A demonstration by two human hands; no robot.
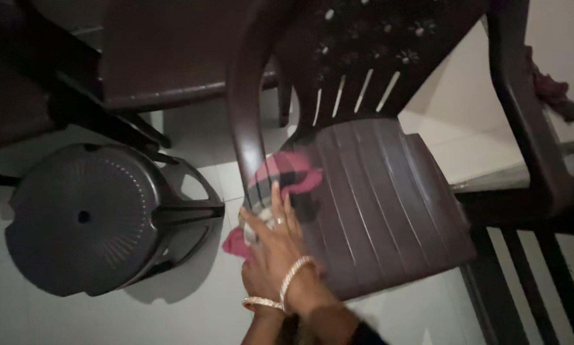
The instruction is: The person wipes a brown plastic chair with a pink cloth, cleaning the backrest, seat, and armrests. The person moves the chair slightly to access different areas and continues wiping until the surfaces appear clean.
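two hands (277, 246), cloth (280, 182) lengthwise along chair (389, 211)

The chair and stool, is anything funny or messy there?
Nothing looks broken or spilled. The hands press a pink checked cloth on the front left corner of the brown chair. The dark stool stands upright on the floor beside it. A crumpled rag hangs off the chair's other armrest.
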